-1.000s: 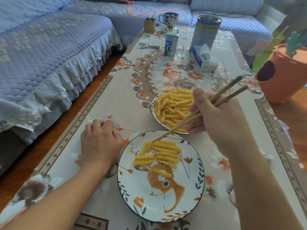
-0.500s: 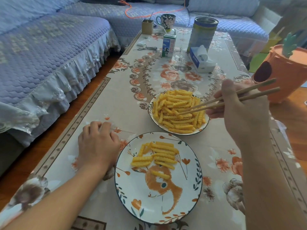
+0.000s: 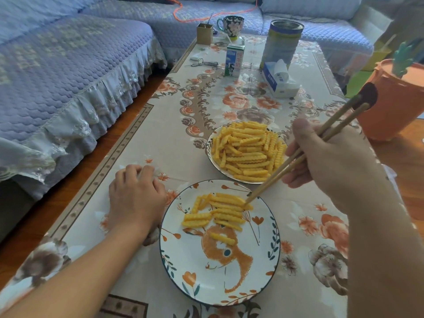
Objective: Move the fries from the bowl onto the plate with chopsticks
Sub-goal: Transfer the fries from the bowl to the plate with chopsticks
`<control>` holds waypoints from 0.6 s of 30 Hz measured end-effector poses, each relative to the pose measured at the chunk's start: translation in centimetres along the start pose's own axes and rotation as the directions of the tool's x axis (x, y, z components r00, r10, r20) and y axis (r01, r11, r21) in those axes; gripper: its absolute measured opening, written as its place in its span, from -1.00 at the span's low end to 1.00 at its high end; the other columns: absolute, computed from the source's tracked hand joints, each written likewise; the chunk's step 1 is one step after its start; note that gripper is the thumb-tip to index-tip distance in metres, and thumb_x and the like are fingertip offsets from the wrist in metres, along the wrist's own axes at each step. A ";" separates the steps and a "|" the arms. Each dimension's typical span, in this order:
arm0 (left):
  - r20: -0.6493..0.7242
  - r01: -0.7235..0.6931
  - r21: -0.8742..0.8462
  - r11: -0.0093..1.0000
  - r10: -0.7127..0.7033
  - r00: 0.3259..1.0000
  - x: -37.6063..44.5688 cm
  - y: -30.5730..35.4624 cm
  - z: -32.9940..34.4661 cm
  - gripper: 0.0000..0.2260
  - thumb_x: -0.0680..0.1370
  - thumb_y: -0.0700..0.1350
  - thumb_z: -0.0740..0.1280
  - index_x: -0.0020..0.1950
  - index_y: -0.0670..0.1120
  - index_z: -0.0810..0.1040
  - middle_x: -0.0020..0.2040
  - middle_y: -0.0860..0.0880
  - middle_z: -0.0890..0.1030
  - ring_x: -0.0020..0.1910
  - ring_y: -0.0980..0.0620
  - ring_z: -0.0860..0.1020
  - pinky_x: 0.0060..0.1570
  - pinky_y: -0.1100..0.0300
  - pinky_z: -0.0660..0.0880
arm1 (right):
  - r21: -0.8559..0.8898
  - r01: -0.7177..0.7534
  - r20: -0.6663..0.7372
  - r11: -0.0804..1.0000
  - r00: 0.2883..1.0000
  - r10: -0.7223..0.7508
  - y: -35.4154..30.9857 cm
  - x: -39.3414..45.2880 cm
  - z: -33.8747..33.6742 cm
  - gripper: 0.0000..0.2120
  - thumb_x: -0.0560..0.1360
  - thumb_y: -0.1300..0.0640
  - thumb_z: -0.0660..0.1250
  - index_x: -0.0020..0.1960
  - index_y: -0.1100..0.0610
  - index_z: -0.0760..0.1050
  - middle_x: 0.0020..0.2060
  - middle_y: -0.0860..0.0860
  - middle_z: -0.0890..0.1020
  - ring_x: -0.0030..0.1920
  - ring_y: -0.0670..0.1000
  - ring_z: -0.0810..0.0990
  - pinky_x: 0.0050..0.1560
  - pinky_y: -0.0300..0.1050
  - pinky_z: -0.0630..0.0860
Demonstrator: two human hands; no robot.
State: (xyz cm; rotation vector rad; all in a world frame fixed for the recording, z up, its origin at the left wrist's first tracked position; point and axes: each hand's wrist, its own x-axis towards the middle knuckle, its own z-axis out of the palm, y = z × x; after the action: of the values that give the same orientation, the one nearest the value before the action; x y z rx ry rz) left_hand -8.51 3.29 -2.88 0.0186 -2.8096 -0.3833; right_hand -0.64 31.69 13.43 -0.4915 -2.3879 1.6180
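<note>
Yellow crinkle-cut fries (image 3: 246, 151) are heaped in the bowl (image 3: 210, 154), and a smaller row of them lies on the far half of the plate (image 3: 263, 267) just in front of it. Half a second ago the chopsticks (image 3: 298, 158) were reaching into the bowl; now their tips have come down to the plate, touching the right end of the topmost fry (image 3: 229, 199). Another piece looks to have just arrived, so the plate gains one while most of the fries remain in the bowl.

Her or his right hand (image 3: 330, 161) hangs above the worktop (image 3: 160, 134) beside the bowl, fingers wrapped round the chopsticks at mid-length, the sticks slanting down and leftward, tips close together. Whether the fry is pinched or already let go I cannot tell. On the cloth just left of the plate, the left hand (image 3: 135, 198) rests knuckles up, fingers curled, holding nothing.
</note>
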 end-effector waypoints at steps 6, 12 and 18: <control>-0.004 0.006 -0.013 1.000 -0.006 1.000 0.0 0.1 -0.1 -0.74 0.55 -0.14 0.30 0.23 -0.10 0.60 0.19 -0.20 0.53 0.19 -0.24 0.44 0.16 -0.18 0.41 | -0.113 -0.094 0.006 0.989 0.995 0.095 -0.1 -0.3 -0.1 -0.48 0.65 -0.16 0.24 -0.21 0.26 0.58 -0.50 0.15 0.64 -0.45 0.16 0.70 -0.31 0.00 0.65; 0.013 0.007 -0.011 1.000 -0.007 1.000 0.0 0.1 -0.1 -0.72 0.56 -0.13 0.29 0.25 -0.09 0.59 0.20 -0.19 0.53 0.20 -0.23 0.43 0.18 -0.18 0.41 | -0.075 -0.073 0.022 0.995 0.997 0.075 -0.3 -0.2 -1.1 -0.53 0.62 -0.11 0.30 -0.17 0.30 0.60 -0.46 0.19 0.66 -0.42 0.18 0.71 -0.33 0.03 0.69; 0.014 -0.002 0.002 1.000 0.002 1.000 0.0 0.1 -0.3 -0.71 0.56 -0.14 0.29 0.26 -0.11 0.59 0.19 -0.21 0.53 0.19 -0.24 0.44 0.17 -0.19 0.42 | -0.028 0.063 -0.243 0.998 0.968 -0.068 1.0 1.3 -2.4 -0.58 0.67 -0.09 0.26 -0.19 0.19 0.59 -0.46 0.11 0.65 -0.45 0.16 0.69 -0.31 0.05 0.68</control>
State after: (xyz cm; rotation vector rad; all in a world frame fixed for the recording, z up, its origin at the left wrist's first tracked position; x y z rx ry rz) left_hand -8.40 3.35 -2.62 0.0141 -2.8237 -0.3810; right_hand -0.82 34.62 13.35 -0.5728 -2.2162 1.4166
